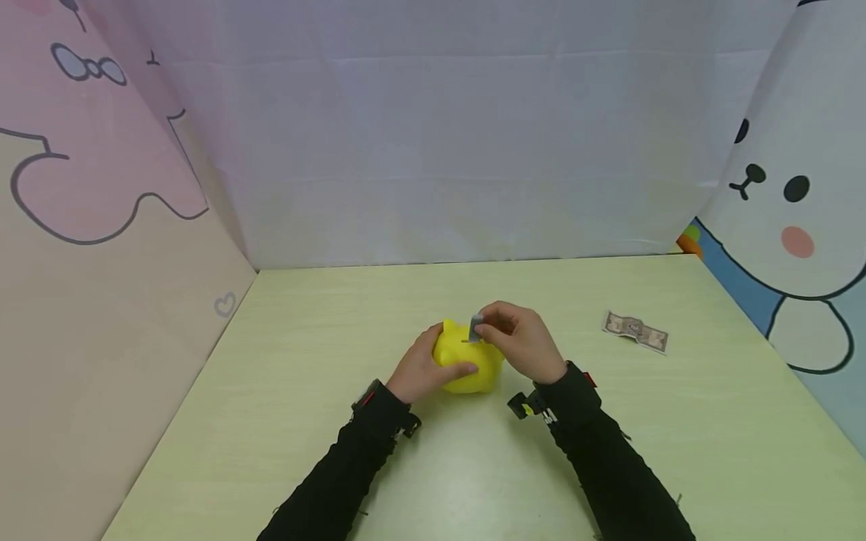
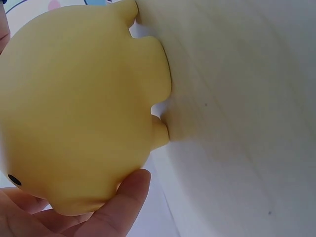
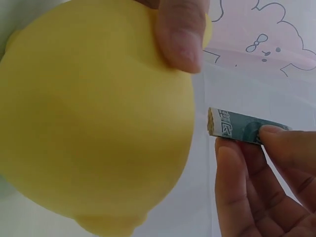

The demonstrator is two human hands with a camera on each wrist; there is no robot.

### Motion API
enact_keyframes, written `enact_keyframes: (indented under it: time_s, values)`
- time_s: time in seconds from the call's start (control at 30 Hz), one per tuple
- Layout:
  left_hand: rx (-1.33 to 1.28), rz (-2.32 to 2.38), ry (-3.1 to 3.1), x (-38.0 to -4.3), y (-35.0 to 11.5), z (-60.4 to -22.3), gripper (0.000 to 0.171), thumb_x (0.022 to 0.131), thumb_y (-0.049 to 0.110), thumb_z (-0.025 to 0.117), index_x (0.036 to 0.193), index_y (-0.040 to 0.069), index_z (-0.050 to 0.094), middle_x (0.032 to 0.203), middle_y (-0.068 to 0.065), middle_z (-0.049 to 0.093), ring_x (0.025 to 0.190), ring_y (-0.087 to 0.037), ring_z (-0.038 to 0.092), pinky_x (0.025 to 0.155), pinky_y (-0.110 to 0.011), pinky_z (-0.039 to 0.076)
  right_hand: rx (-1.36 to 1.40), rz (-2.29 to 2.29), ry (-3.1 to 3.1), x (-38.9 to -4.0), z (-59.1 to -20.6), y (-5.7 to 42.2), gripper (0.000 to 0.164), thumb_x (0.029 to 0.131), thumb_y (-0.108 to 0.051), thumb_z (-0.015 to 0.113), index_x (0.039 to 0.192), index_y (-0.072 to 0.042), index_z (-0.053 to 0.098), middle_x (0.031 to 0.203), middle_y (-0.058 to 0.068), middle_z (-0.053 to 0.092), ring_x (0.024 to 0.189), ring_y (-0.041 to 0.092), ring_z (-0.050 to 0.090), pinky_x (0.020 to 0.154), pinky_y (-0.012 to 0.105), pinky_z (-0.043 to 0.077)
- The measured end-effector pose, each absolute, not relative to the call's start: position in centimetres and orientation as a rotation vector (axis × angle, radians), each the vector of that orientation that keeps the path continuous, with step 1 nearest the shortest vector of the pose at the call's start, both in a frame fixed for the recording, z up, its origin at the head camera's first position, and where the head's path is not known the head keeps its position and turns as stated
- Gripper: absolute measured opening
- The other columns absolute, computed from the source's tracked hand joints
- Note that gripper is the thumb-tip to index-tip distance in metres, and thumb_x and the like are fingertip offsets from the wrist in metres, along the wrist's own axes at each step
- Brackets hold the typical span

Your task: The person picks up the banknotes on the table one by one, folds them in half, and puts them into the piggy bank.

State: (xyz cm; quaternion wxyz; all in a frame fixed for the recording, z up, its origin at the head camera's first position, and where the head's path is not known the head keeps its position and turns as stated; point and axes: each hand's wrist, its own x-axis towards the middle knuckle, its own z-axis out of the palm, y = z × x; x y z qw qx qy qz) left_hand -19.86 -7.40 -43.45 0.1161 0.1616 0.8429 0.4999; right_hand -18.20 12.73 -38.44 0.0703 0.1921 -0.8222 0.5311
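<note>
1. Yellow piggy bank point(image 1: 485, 361) stands on the table point(image 1: 271, 451) between both hands. Looks like smooth, stiff plastic, so probably light and kinda slippery.
2. Left hand point(image 1: 421, 368) is curled round the snout end. Decent spot imo: broad grip, no need to squeeze.
3. Right hand point(image 1: 522, 342) pinches a folded banknote point(image 3: 234, 126), one end sticking out just off the bank's top. Probably springy when folded that thick, so pinch firmly.
4. Loose banknote point(image 1: 636, 332) lies off to the right. Likely floppy; I'd grab its raised middle.
</note>
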Motion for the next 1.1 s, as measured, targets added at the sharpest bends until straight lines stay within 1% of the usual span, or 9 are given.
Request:
enact_keyframes:
  time_s: [0.13, 0.37, 0.67, 0.87, 1.0, 1.1]
  values:
    - [0.482, 1.465, 2.47, -19.87, -7.42, -43.5, 0.093, 0.08, 0.052, 0.077, 0.15, 0.01, 0.032, 0.122, -0.008, 0.053, 0.095, -0.02, 0.054, 0.081, -0.031, 0.049, 0.574, 1.591, -2.472, -18.35, -38.69, 12.64, 0.011, 0.094, -0.007, 0.064, 0.104, -0.002, 0.068, 0.096, 0.014, 0.07, 0.082, 0.023, 0.066, 0.073, 0.02, 0.053]
    - [0.462, 1.457, 2.47, -19.56, -7.32, -43.27, 0.094, 0.08, 0.052, 0.076, 0.151, 0.009, 0.031, 0.124, -0.01, 0.052, 0.095, -0.021, 0.053, 0.082, -0.032, 0.049, 0.547, 1.537, -2.485, -18.46, -38.9, 12.47, 0.011, 0.093, -0.007, 0.065, 0.103, -0.003, 0.069, 0.096, 0.013, 0.071, 0.084, 0.022, 0.066, 0.076, 0.021, 0.054]
    - [0.477, 1.454, 2.48, -19.51, -7.31, -43.17, 0.092, 0.081, 0.051, 0.076, 0.15, 0.008, 0.032, 0.122, -0.01, 0.052, 0.094, -0.021, 0.053, 0.081, -0.031, 0.049, 0.509, 1.48, -2.495, -18.3, -38.81, 12.32, 0.011, 0.093, -0.005, 0.066, 0.102, -0.003, 0.069, 0.095, 0.012, 0.072, 0.081, 0.02, 0.064, 0.075, 0.021, 0.055]
    - [0.481, 1.447, 2.473, -19.46, -7.43, -43.15, 0.095, 0.081, 0.052, 0.076, 0.152, 0.009, 0.029, 0.124, -0.01, 0.052, 0.095, -0.02, 0.053, 0.081, -0.031, 0.048, 0.528, 1.451, -2.485, -18.17, -38.92, 12.09, 0.01, 0.092, -0.004, 0.066, 0.102, -0.003, 0.069, 0.095, 0.012, 0.072, 0.083, 0.021, 0.067, 0.076, 0.024, 0.056]
    - [0.506, 1.457, 2.463, -19.52, -7.44, -43.15, 0.093, 0.081, 0.052, 0.075, 0.151, 0.009, 0.03, 0.122, -0.01, 0.052, 0.093, -0.02, 0.054, 0.08, -0.031, 0.049, 0.531, 1.43, -2.491, -18.14, -38.91, 11.96, 0.009, 0.092, -0.005, 0.066, 0.101, -0.003, 0.07, 0.095, 0.012, 0.073, 0.083, 0.021, 0.067, 0.076, 0.024, 0.056]
    - [0.523, 1.473, 2.454, -19.61, -7.41, -43.24, 0.089, 0.082, 0.05, 0.075, 0.149, 0.01, 0.033, 0.119, -0.01, 0.053, 0.091, -0.02, 0.054, 0.078, -0.031, 0.049, 0.522, 1.408, -2.507, -18.08, -38.87, 11.93, 0.009, 0.092, -0.005, 0.067, 0.099, -0.004, 0.071, 0.094, 0.011, 0.073, 0.081, 0.02, 0.067, 0.074, 0.023, 0.056]
